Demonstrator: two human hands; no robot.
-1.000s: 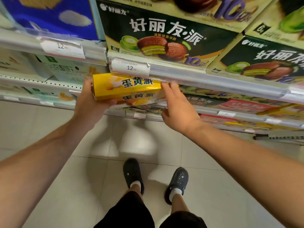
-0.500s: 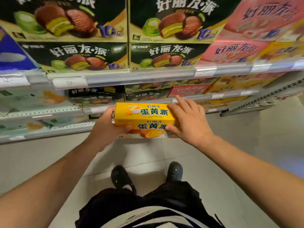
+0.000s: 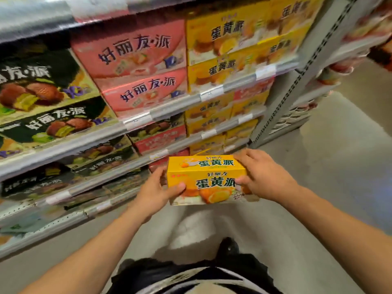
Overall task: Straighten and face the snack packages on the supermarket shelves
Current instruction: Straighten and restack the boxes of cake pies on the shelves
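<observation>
- Held off the shelves, in front of them and above the floor: one yellow box, printed front turned up toward the camera, not yet placed anywhere.
- Gripped at both short ends: left hand curled round the left end with the thumb lying on the front face; right hand wrapped over the right end, fingers along the top edge, thumb on the front. Both grips clamped on the box.
- Arms reaching forward and slightly down from the body, forearms bare, wrists bent inward so the hands face each other across the box.
- Stacked on the shelves behind: matching yellow boxes at the right, pink boxes in the middle, dark green boxes at the left. Fronts facing the aisle as far as the motion blur allows; hard to tell whether any stand crooked.
- Judged progress: somewhere in the middle. Most visible stock looking faced already; this one box left to go back, probably into the yellow section at the right, where similar boxes sit on several levels.
- Left to do, by the look of it: find the gap, slide the box in with its front outward, square it against its neighbours.
- No clear gap visible for it from this angle; lower rows partly hidden behind the hands.
</observation>
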